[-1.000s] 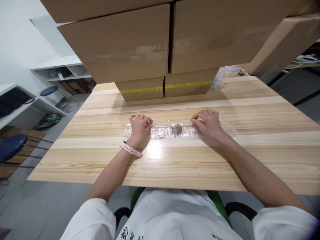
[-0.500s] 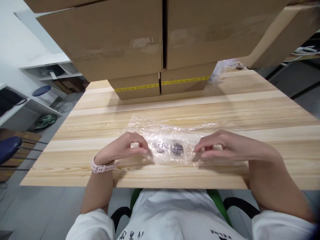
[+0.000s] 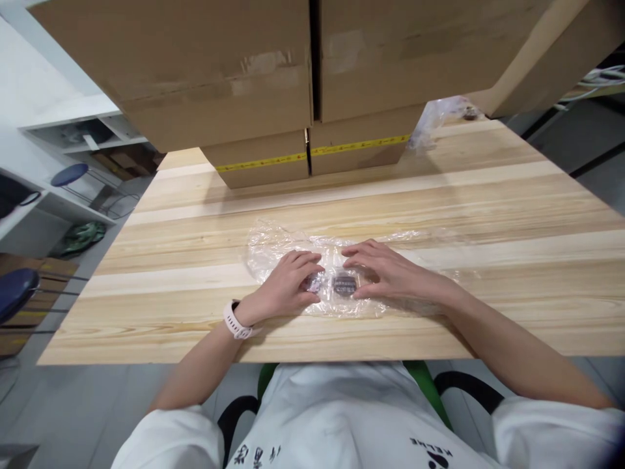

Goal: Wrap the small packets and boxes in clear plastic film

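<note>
A sheet or bag of clear, crinkled plastic (image 3: 271, 251) lies on the table in front of me. Two small things show at its middle: a dark piece with pale lettering (image 3: 344, 285) and, left of it, a smaller dark-and-light piece (image 3: 313, 282), too blurred to name. My left hand (image 3: 290, 283), below a pale pink wristband, curves around the left piece, thumb and fingers apart. From the other side my right hand (image 3: 385, 270) arches over the plastic, its thumb beside the lettered piece and its fingers spread. Whether either hand presses on the plastic I cannot tell.
Large cardboard boxes (image 3: 205, 78) are stacked at the back of the wooden table (image 3: 170, 260) and overhang its far part. More clear plastic (image 3: 434, 124) lies by the boxes at the right. A blue stool (image 3: 19, 294) and white shelves (image 3: 68, 124) stand on the left.
Both hands have moved inward from the plastic's sides, closer to the two small pieces, and their fingers have spread. The lettering on the dark piece is clearer.
</note>
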Action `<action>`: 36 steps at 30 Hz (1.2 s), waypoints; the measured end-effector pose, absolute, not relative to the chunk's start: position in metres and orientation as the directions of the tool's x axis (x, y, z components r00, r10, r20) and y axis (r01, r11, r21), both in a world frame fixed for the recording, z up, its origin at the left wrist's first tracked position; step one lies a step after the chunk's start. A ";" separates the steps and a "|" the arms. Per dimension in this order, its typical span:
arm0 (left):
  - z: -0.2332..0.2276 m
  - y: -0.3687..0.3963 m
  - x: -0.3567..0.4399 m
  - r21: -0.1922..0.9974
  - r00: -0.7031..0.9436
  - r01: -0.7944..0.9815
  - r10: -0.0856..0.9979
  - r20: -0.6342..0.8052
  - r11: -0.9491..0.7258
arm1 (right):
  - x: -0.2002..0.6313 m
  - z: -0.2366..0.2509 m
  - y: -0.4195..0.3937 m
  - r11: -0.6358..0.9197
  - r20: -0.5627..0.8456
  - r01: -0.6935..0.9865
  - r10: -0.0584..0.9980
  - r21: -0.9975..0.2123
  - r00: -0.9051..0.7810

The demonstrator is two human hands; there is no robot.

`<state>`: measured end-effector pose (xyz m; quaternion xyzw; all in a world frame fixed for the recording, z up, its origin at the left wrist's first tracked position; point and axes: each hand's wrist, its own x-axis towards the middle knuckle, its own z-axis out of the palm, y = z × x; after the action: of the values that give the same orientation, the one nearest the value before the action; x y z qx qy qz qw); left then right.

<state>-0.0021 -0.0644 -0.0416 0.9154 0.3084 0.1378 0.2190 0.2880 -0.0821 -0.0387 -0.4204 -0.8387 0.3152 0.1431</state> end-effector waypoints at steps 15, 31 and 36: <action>-0.022 -0.068 -0.004 0.551 0.774 0.490 0.628 0.081 -0.676 | 0.270 -0.032 -0.105 0.671 0.140 0.508 0.667 -0.539 -0.732; -0.021 -0.063 -0.014 0.578 0.669 0.642 0.736 -0.101 -0.504 | 0.270 -0.023 -0.099 0.226 -0.235 0.592 0.765 -0.774 -0.600; -0.013 -0.059 -0.013 0.727 0.417 0.451 0.842 0.342 -0.519 | 0.263 -0.036 -0.097 0.195 -0.154 0.587 0.857 -0.786 -0.491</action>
<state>-0.0126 -0.0595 -0.0126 0.7955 0.4062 0.3556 0.2751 0.2631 -0.0973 -0.0361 -0.4778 -0.7557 0.4175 0.1620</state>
